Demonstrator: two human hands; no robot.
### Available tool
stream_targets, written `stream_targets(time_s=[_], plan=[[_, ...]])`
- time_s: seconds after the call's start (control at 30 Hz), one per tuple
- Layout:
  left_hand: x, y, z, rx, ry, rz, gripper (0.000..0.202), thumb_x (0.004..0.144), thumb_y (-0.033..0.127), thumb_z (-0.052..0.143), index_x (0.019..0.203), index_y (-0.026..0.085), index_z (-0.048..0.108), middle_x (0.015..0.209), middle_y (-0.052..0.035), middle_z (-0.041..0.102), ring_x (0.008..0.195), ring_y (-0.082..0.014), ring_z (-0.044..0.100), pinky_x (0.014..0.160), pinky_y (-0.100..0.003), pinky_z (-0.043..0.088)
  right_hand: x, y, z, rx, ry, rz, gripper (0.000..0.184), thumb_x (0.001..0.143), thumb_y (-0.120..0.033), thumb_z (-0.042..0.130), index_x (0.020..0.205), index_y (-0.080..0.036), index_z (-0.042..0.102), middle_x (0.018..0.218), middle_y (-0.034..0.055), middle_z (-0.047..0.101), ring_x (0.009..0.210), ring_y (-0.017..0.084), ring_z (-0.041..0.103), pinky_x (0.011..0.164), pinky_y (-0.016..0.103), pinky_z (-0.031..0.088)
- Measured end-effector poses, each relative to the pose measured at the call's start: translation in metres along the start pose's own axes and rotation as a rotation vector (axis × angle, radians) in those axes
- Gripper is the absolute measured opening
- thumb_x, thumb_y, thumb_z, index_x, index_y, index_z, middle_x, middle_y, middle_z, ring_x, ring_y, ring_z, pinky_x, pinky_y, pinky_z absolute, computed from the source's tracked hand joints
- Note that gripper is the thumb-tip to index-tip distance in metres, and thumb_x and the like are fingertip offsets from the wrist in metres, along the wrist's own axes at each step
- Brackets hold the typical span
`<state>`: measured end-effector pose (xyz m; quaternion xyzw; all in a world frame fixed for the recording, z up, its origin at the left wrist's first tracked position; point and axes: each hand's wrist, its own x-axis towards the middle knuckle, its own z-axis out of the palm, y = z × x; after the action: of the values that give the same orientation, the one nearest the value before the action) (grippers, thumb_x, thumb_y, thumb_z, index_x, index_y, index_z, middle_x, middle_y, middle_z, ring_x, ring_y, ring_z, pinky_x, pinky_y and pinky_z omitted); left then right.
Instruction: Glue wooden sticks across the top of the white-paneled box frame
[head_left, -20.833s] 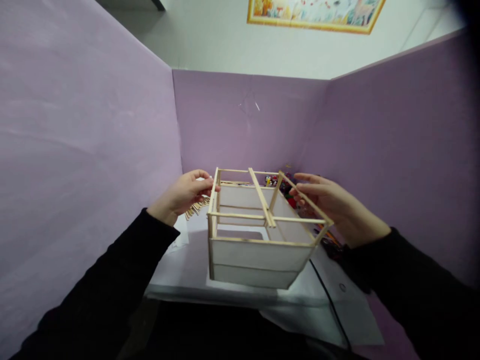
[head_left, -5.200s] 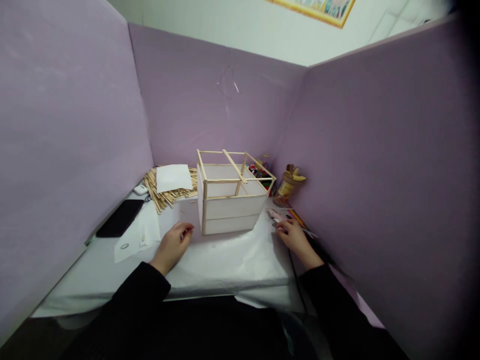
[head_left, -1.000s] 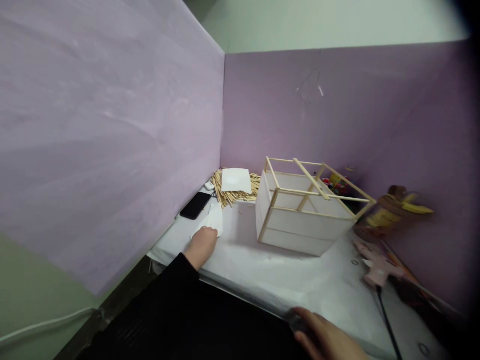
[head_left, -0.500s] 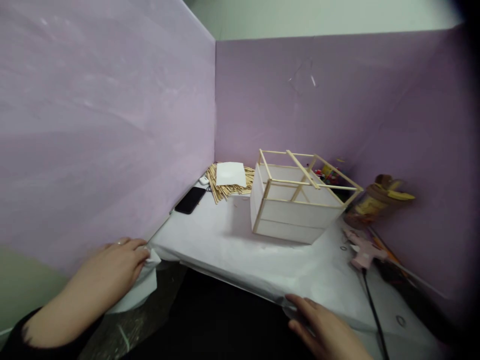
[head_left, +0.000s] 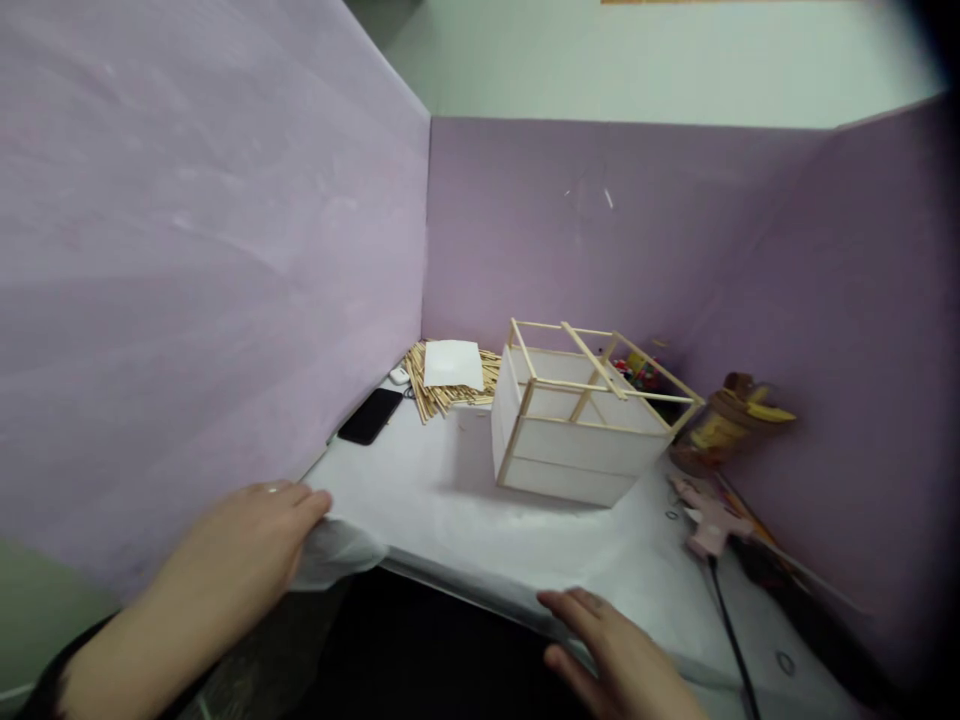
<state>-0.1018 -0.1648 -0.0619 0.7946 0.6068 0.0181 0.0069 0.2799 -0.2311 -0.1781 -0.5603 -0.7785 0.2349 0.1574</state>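
Note:
My left hand (head_left: 247, 530) is closed on a loose flap of the white table cover (head_left: 337, 550) at the table's front left corner, its fingers turned under and partly hidden. My right hand (head_left: 611, 650) lies at the front edge of the white-covered table, thumb apart from the fingers, with nothing held. Beyond it stands a box-shaped model house (head_left: 574, 455), a thin wooden stick frame with white panels on its lower sides. The upper part is bare sticks, and one stick lies across the top.
Behind lie several wooden sticks (head_left: 431, 405) under a white card (head_left: 454, 363). A black phone (head_left: 371, 416) sits by the left partition. To the right are a pink glue gun (head_left: 711, 522) with a black cord and a brown container (head_left: 724, 430). Purple partitions (head_left: 517, 230) enclose the table.
My left hand has moved right and onto the table corner, drawing the hanging cover flap with it. My right hand has shifted slightly left along the edge. The view has tilted a little upward.

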Motion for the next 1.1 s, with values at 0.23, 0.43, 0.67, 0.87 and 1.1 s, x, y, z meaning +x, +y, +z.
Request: stream_targets(time_s=[0.23, 0.43, 0.67, 0.87, 1.1], plan=[[0.070, 0.064, 0.001, -0.259, -0.013, 0.350, 0.029, 0.087, 0.010, 0.045, 0.099, 0.022, 0.069, 0.100, -0.0060, 0.071, 0.097, -0.0222, 0.066, 0.090, -0.035, 0.050, 0.092, -0.049, 0.015, 0.384, 0.319, -0.248, 0.073, 0.080, -0.028, 0.069, 0.148, -0.016, 0.045, 0.148, 0.0180, 0.054, 0.136, 0.031, 0.051, 0.113, 0.051, 0.042], [0.108, 0.047, 0.072, -0.459, 0.218, 0.287, 0.057, 0.091, 0.035, 0.062, 0.143, 0.019, 0.045, 0.149, -0.0154, 0.050, 0.142, -0.0308, 0.041, 0.116, -0.049, 0.037, 0.128, -0.040, 0.041, 0.637, 0.284, 0.024, 0.028, 0.083, -0.022, 0.057, 0.106, -0.017, 0.072, 0.100, 0.0080, 0.077, 0.091, 0.025, 0.070, 0.084, 0.037, 0.056], [0.082, 0.088, 0.085, -0.177, 0.194, 0.692, 0.056, 0.094, 0.019, 0.061, 0.147, 0.029, 0.046, 0.143, -0.0104, 0.059, 0.135, -0.0299, 0.050, 0.108, -0.050, 0.042, 0.117, -0.041, 0.045, 0.306, 0.420, -0.222, 0.035, 0.084, -0.009, 0.048, 0.111, -0.018, 0.068, 0.111, 0.0129, 0.071, 0.098, 0.024, 0.065, 0.087, 0.039, 0.054], [0.153, 0.075, 0.050, -0.174, 0.100, 0.435, 0.011, 0.083, 0.021, 0.072, 0.091, 0.027, 0.077, 0.091, -0.0016, 0.077, 0.096, -0.0211, 0.069, 0.091, -0.032, 0.049, 0.097, -0.028, 0.038, 0.284, 0.420, -0.167, 0.036, 0.087, -0.015, 0.054, 0.121, -0.022, 0.062, 0.109, 0.0097, 0.066, 0.091, 0.021, 0.065, 0.084, 0.038, 0.056], [0.274, 0.079, 0.043, -0.135, 0.347, 0.094, 0.041, 0.101, 0.014, 0.036, 0.137, 0.015, 0.056, 0.134, -0.0168, 0.064, 0.127, -0.0289, 0.057, 0.106, -0.042, 0.042, 0.087, 0.008, 0.053, 0.314, 0.407, -0.140, 0.019, 0.092, -0.018, 0.051, 0.106, -0.019, 0.065, 0.101, 0.0086, 0.066, 0.088, 0.019, 0.065, 0.082, 0.035, 0.054]])
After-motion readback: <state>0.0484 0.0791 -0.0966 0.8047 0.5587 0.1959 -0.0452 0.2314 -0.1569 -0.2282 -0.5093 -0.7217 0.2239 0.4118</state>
